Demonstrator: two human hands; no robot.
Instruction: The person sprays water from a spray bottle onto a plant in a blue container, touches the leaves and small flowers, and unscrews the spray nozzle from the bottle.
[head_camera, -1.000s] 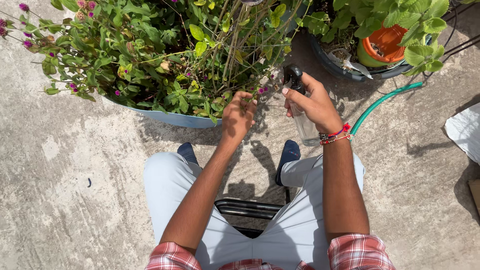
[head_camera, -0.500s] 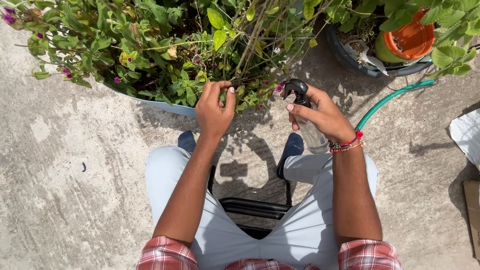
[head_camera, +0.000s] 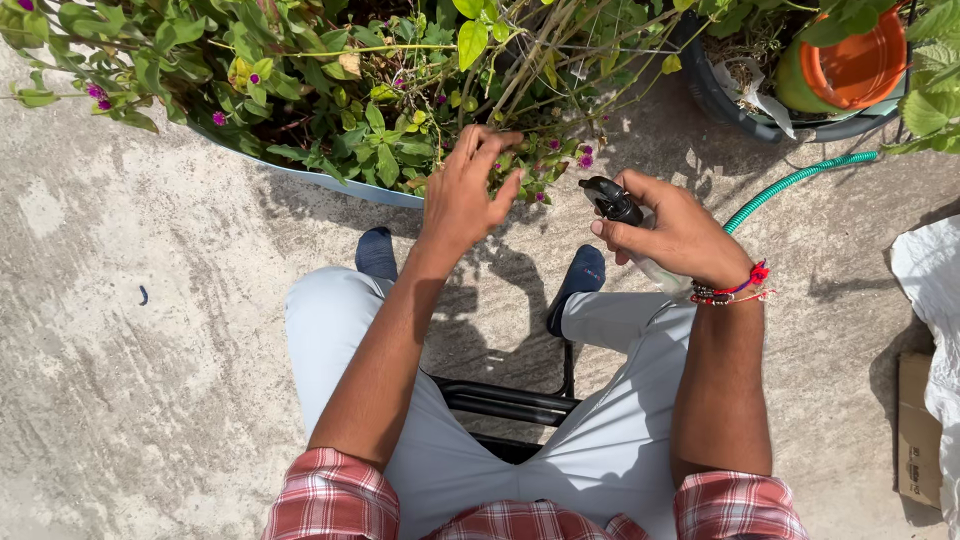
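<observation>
My left hand (head_camera: 468, 192) reaches into the leafy plant with small purple flowers (head_camera: 380, 90), its fingers spread and touching the foliage at the pot's near rim. A clear spray bottle with a black trigger head (head_camera: 615, 203) sits in my right hand (head_camera: 678, 232), its nozzle aimed left at the plant. Red and beaded bands circle that wrist. I sit on a black stool (head_camera: 505, 400) with my legs apart, feet by the pot.
The plant grows in a wide pale blue pot (head_camera: 330, 182). An orange pot (head_camera: 850, 60) stands in a dark tub at the top right. A green hose (head_camera: 790, 180) runs over the concrete. A white sheet (head_camera: 930, 290) and a cardboard box (head_camera: 915, 430) lie at the right edge.
My left hand has risen and spread into the leaves. My right hand with the spray bottle has dropped slightly and stays pointed at the plant. The view has tilted down a little.
</observation>
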